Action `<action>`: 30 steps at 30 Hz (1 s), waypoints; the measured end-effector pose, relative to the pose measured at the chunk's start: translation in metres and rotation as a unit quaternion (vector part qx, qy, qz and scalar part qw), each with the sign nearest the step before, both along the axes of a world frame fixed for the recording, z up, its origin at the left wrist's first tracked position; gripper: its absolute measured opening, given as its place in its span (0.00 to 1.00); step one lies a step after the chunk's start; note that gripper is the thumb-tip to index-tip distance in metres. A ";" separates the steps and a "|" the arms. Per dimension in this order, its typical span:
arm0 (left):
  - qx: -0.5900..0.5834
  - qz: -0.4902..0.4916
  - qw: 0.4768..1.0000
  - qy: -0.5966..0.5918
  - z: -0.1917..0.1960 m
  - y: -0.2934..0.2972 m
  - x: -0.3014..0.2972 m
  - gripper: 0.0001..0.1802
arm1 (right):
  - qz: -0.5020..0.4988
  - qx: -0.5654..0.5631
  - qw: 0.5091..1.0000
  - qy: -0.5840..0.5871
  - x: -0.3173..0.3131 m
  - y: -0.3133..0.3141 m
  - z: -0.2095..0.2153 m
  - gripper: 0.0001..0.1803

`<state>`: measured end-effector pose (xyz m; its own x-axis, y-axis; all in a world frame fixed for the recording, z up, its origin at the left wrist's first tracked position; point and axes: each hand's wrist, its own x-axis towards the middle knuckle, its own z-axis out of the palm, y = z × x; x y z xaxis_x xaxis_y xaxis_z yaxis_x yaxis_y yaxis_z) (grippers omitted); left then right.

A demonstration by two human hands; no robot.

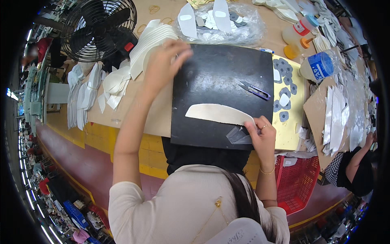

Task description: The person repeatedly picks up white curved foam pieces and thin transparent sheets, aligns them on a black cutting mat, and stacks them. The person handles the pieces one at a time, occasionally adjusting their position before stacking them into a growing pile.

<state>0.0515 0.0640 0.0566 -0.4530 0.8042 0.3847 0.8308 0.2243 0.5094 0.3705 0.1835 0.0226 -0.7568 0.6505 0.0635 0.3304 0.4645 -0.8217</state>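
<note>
Curved cream panel (219, 114) on the black mat (219, 73), right end partly hidden by the right grip (260, 133), clamped on it with finger and thumb; most of panel leftward from that grip; left grip (168, 63) raised, well apart from panel, thumb and fingers spread; red label (301, 27) on pale bottle (290, 35), lettering too small to read; pale characters on blue-wrapped jar (320, 65); script-marked white item (235, 234) cut off at lower edge

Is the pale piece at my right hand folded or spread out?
Spread out: the pale piece stretches lengthwise over the black board; your right hand covers one end.
</note>
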 end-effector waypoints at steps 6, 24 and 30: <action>-0.131 0.193 0.972 -0.006 -0.028 0.087 -0.071 0.19 | 0.065 0.157 0.980 0.104 0.017 -0.012 -0.020 0.21; 0.120 0.015 0.984 -0.133 0.063 0.081 0.011 0.18 | 0.107 0.079 0.989 0.067 0.024 -0.017 -0.011 0.25; 0.072 -0.086 0.904 -0.412 0.052 0.002 0.104 0.15 | 0.196 -0.029 0.973 0.115 0.035 -0.030 0.029 0.19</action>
<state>0.1555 0.0660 0.1083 -0.5057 0.8591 0.0793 0.1718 0.0102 0.9851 0.4055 0.1531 0.0513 -0.9182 0.3214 0.2316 -0.0586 0.4680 -0.8818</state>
